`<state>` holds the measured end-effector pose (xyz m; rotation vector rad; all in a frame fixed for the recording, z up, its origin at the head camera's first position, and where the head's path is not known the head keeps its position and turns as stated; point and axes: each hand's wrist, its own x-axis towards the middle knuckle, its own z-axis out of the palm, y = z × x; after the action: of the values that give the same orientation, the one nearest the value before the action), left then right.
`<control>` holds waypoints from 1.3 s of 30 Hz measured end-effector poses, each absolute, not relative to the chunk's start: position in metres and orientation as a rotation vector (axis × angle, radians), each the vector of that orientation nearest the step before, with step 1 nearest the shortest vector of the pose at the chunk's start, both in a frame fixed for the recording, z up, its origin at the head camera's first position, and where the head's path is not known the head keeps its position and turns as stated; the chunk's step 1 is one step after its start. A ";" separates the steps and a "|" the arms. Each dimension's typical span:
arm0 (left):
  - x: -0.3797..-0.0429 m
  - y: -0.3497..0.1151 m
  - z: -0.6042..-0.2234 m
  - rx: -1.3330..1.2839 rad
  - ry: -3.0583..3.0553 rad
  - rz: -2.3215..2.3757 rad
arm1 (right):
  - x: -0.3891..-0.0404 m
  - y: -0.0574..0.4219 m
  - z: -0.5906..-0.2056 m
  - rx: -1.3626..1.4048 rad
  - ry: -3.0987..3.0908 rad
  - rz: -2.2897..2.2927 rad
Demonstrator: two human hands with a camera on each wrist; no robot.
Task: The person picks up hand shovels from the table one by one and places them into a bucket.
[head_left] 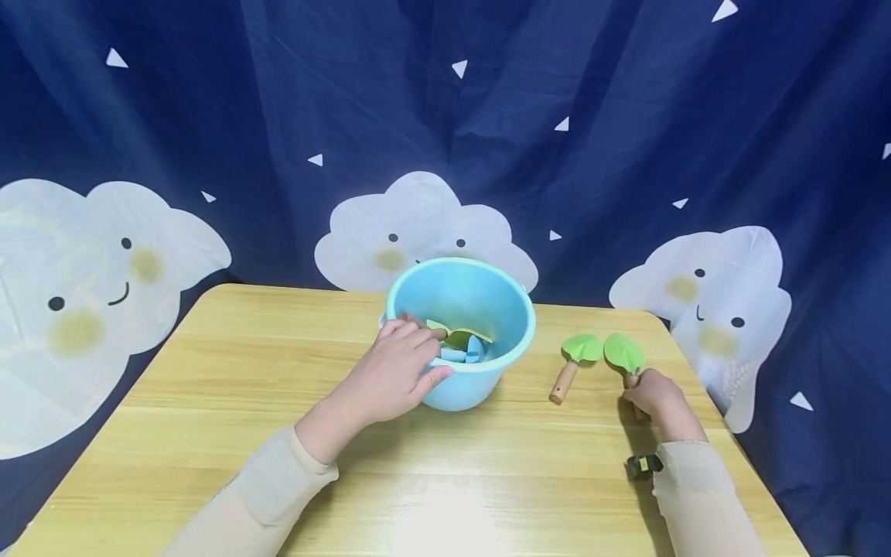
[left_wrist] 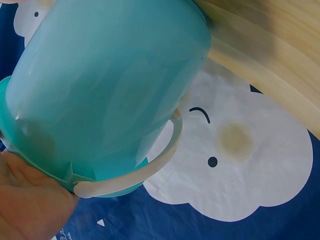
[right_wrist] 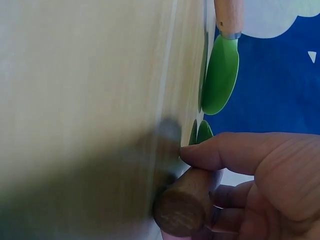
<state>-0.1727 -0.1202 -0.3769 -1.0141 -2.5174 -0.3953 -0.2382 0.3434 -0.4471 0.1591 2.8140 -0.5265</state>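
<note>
Left hand hooks its fingers over the blue bucket | right hand pinches rightmost green shovel by the handle, near the table's right edge | looks part-done: blue tool inside, second green shovel out, untouched

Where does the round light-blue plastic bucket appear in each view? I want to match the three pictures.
Head: the round light-blue plastic bucket stands near the centre.
Left wrist: it fills the upper left, large and slanted.
Right wrist: not in this picture.
Shared landmark: the dark-blue fabric curtain with white clouds, in all three.
</note>
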 end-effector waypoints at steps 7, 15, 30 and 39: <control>-0.173 -0.120 -0.377 -1.017 -2.514 -0.399 | -0.237 0.343 -0.439 0.125 2.853 -0.510; -0.172 -0.120 -0.377 -1.012 -2.517 -0.396 | -0.234 0.342 -0.425 0.121 2.923 -0.494; -0.173 -0.121 -0.378 -1.012 -2.506 -0.384 | -0.234 0.336 -0.394 0.082 3.041 -0.363; -0.173 -0.121 -0.378 -1.010 -2.510 -0.388 | -0.227 0.328 -0.379 0.058 3.046 -0.305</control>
<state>-0.1735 -0.1207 -0.3777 -1.0103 -2.5102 -0.3875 -0.2265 0.3279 -0.3787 0.0582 3.0456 -0.3050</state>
